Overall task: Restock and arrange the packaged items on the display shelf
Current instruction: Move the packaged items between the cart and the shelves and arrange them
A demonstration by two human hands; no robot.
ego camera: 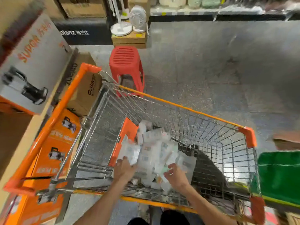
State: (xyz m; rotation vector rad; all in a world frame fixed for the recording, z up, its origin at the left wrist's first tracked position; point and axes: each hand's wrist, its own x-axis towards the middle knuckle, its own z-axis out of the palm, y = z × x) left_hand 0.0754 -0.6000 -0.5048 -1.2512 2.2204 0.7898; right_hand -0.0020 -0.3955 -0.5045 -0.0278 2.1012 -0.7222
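Note:
A wire shopping cart [183,108] with orange trim stands in front of me. A heap of clear and white packaged items [154,148] lies in its basket near the orange child-seat flap. My left hand [125,169] reaches into the cart and its fingers rest on a packet [129,151] at the left of the heap. My right hand [175,174] is over the right side of the heap, its fingers curled round the edge of a translucent packet [186,163]. The image is blurred, so the packets' print is unreadable.
A red plastic stool [125,69] stands beyond the cart. Cardboard and orange appliance boxes [53,143] are stacked at the left. White fans [129,21] sit on a box at the back, a shelf [211,12] runs at the top right. A green bin [279,176] is at the right.

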